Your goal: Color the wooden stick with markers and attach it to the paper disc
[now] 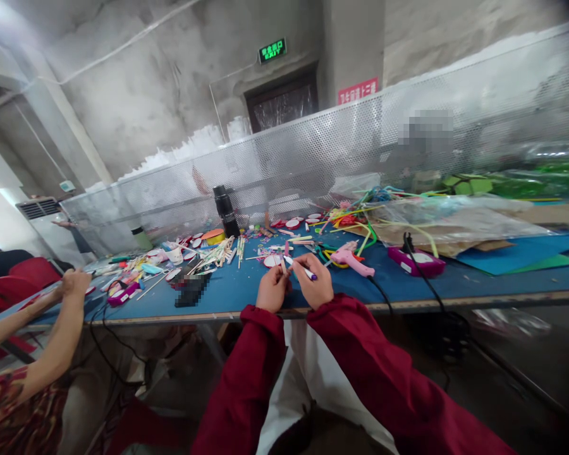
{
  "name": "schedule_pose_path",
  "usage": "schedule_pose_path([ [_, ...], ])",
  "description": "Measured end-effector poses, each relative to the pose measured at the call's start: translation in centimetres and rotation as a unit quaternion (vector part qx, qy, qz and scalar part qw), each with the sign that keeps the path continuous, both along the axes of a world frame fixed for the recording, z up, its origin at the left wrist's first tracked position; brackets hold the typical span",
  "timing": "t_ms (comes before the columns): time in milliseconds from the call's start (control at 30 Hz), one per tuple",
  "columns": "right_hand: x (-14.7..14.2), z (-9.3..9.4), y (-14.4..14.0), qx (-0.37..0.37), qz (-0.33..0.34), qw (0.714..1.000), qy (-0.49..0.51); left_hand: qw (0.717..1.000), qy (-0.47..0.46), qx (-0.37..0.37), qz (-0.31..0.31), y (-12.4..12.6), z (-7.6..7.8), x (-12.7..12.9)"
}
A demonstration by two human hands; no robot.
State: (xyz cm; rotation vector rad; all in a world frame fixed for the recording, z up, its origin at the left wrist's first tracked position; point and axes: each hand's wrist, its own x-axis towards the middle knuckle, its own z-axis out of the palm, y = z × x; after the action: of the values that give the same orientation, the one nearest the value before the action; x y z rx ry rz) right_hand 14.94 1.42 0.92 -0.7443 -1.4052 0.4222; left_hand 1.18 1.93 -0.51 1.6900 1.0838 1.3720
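Near the table's front edge, my right hand (318, 283) is closed round a white marker pen (309, 273) with a purple end, its tip pointing left. Close beside it, my left hand (271, 289) pinches a short, light-coloured stick (283, 266). The pen tip is near the stick; whether they touch I cannot tell. Behind my fingers lies a round white lid with a red rim (271, 260). A pink glue gun (355, 260) rests on the blue table (332, 302), to the right of my right hand.
At the left, a co-worker's hands (76, 282) are over the same table. A black bottle (226, 212) stands at the back, near loose sticks (213, 259). On the right are a purple device with a black cable (416, 261) and plastic-covered sheets (512, 249). A perforated screen (308, 142) runs behind.
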Motion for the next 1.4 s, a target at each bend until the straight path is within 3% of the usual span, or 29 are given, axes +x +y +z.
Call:
schedule_pose_path([
  [967,0.07,0.42,-0.48,0.003,-0.025,1.0,-0.016,1.0,0.024,0.014,0.008,0.43,-0.26,-0.24],
  [1400,0.09,0.29,-0.18,0.0,-0.004,1.0,-0.029,1.0,0.009,0.01,0.0,0.28,-0.18,-0.06],
])
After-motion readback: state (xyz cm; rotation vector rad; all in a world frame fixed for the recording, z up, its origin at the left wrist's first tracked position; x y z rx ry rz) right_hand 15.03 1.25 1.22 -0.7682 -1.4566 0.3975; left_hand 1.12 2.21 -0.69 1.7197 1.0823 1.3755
